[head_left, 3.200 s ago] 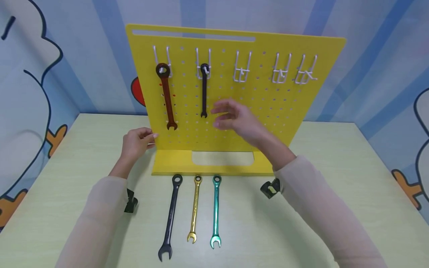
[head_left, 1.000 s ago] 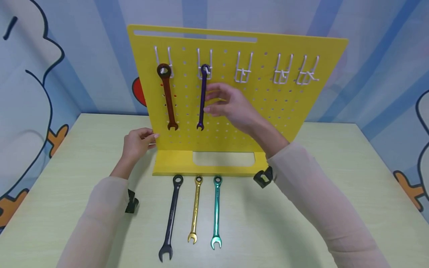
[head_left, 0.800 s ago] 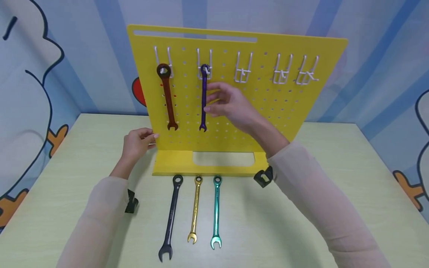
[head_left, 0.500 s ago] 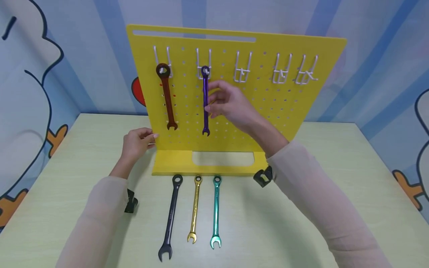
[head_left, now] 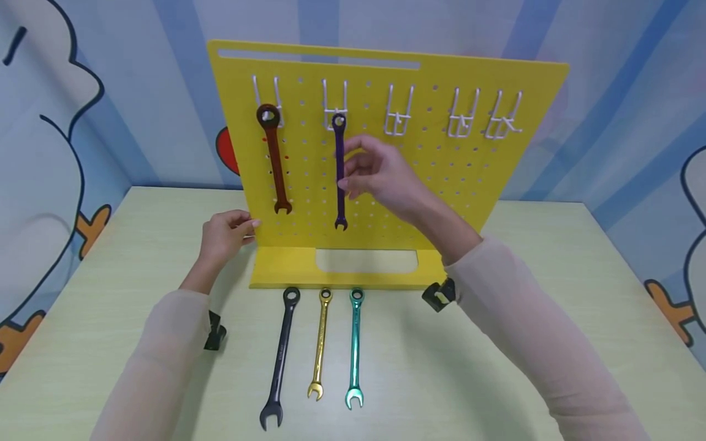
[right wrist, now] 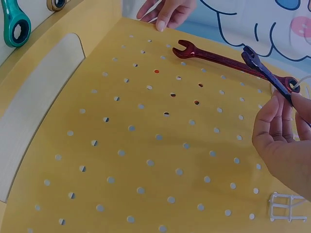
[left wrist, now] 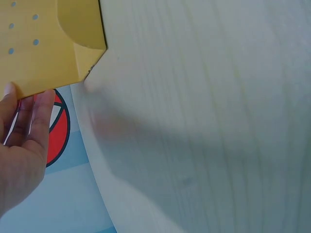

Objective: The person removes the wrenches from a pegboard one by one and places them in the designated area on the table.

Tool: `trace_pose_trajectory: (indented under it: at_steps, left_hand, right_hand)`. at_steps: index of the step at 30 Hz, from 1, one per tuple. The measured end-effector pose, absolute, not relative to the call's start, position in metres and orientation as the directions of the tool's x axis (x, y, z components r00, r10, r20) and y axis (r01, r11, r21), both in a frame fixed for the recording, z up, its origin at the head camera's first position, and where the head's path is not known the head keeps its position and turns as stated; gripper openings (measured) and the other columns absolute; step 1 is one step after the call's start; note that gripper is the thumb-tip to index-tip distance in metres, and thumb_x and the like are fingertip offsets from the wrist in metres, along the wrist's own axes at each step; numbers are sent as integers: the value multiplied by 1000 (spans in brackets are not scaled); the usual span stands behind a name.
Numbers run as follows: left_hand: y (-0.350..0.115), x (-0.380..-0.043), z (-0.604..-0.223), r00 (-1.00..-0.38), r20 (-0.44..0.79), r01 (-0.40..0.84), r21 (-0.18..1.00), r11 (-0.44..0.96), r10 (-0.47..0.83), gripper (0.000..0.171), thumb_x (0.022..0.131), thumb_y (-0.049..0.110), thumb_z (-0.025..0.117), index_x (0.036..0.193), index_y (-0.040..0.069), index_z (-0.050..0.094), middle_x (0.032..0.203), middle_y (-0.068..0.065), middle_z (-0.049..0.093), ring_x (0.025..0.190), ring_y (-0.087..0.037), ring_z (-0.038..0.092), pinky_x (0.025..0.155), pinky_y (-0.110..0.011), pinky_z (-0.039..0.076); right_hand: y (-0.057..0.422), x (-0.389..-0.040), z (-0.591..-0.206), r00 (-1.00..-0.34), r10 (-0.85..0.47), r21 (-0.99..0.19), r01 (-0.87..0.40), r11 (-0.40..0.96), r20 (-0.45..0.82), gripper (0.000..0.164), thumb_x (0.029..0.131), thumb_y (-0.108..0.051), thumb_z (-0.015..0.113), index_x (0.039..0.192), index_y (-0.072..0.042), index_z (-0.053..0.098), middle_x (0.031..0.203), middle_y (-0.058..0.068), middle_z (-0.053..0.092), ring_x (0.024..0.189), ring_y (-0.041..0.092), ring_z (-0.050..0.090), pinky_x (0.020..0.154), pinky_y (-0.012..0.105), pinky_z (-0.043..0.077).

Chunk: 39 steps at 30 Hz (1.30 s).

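The pale table [head_left: 579, 275] bears 3 wrenches [head_left: 320, 346] and a pegboard [head_left: 441, 165]

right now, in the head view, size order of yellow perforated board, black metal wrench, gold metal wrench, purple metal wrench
Yellow perforated board
Black wrench
Purple wrench and gold wrench: too alike to rank

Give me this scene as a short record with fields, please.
left hand: holds the yellow pegboard by its left edge
right hand: pinches the purple combination wrench; cannot tell whether it is off the second hook
hung: red-brown combination wrench, leftmost hook
on table: black combination wrench, gold combination wrench, green combination wrench, ring ends toward pegboard
bare hooks: third, fourth, fifth from left
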<state>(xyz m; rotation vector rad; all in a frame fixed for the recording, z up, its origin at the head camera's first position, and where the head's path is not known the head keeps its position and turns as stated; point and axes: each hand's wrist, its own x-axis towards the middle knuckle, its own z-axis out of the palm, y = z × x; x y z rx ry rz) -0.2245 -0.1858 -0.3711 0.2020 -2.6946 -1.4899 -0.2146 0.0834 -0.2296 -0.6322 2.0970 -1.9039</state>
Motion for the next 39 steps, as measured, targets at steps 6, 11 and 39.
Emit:
trace_pose_trajectory:
  at_steps: [6,11,39]
  left_hand:
    - [-187,-223,-369,-993,-9,-69,849,524,-116,29,90,17,57,105,-7,60,101,-22,60,90,-31,61,75,-30,54]
    - [-187,-223,-370,-993,-4,-66,849,525,-118,28,90,17,57,104,-7,60,101,-22,61,90,-30,61,73,-28,54]
    - [-187,-227,-376,-991,-14,-82,849,522,-134,26,90,16,57,104,-5,60,101,-21,61,88,-27,61,71,-25,55]
  right_hand:
    - [85,-211,-226,-866,-479,-985,-173,25,140,35,81,18,53,114,8,46,85,15,55,70,22,55,64,28,53]
    - [87,-208,-224,-862,-487,-983,-181,29,144,35,81,18,53,114,8,46,84,15,55,70,21,55,64,28,53]
    - [110,-197,-255,-863,-504,-964,-105,245,-34,22,84,10,56,105,4,49,87,18,57,77,34,58,74,39,55]
